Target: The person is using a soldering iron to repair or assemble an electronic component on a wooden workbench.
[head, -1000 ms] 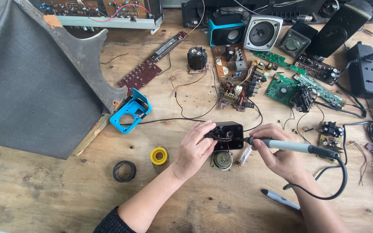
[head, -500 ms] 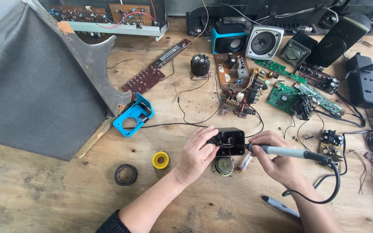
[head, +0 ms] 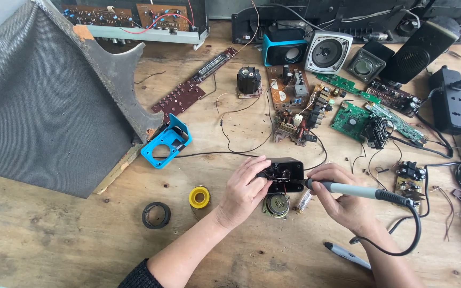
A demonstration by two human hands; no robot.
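Note:
My left hand (head: 244, 191) grips the left side of a small black electronic casing (head: 288, 174) on the wooden workbench (head: 70, 240). My right hand (head: 342, 202) holds a grey-handled soldering iron (head: 358, 191), its tip pointing left into the open casing. A small round speaker (head: 276, 205) lies just below the casing, joined to it by thin wires. A black cord (head: 409, 234) loops from the iron's handle past my right wrist.
A yellow solder spool (head: 199, 197), a black ring (head: 156, 215) and a blue plastic frame (head: 166, 141) lie to the left. A large grey speaker grille (head: 44, 101) fills the left. Circuit boards (head: 351, 118), small speakers (head: 326, 52), a power strip (head: 449, 101) and a pen (head: 347, 255) surround.
The view has shifted slightly. Both hands stay at the black casing, with the soldering iron's tip still held inside it.

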